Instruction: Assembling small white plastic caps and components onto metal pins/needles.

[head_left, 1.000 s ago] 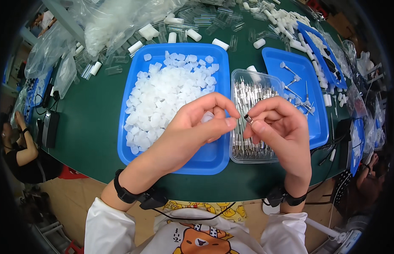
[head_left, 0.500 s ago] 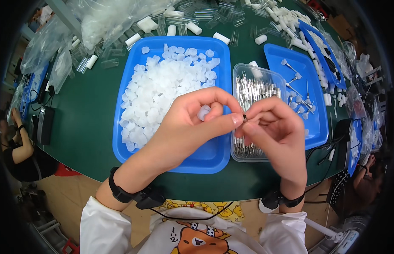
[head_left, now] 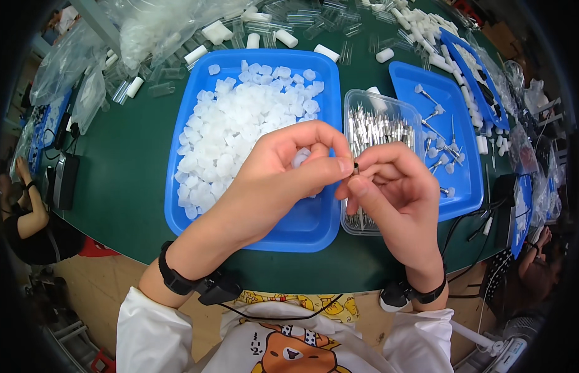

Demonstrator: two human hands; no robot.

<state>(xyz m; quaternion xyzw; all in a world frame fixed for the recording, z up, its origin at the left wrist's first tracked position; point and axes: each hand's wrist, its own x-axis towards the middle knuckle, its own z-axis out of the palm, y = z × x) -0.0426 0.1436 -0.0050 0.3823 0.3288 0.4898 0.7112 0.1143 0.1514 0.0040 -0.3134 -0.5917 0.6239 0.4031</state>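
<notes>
My left hand (head_left: 274,177) is closed, its thumb and forefinger pinched at a small black-tipped part (head_left: 356,166). A frosted white plastic cap (head_left: 301,156) is tucked within its curled fingers. From the other side, my right hand (head_left: 401,189) grips the same small part between thumb and forefinger; its lower end is hidden by the fingers. Both hands meet over the gap between a blue tray (head_left: 283,244) heaped with frosted caps (head_left: 230,137) and a clear plastic box (head_left: 362,229) full of thin metal pieces (head_left: 379,127).
A second blue tray (head_left: 404,84) at the right holds several metal stems with frosted caps (head_left: 452,149). White cylinders (head_left: 286,38), clear tubes (head_left: 161,89) and plastic bags (head_left: 159,37) lie along the far side. Black cables (head_left: 467,227) run at the right edge. Other people sit at both sides.
Both hands have shifted slightly left, still pinched together. More of the black-tipped part shows between the fingertips, and the cap in my left hand is more covered by its fingers.
</notes>
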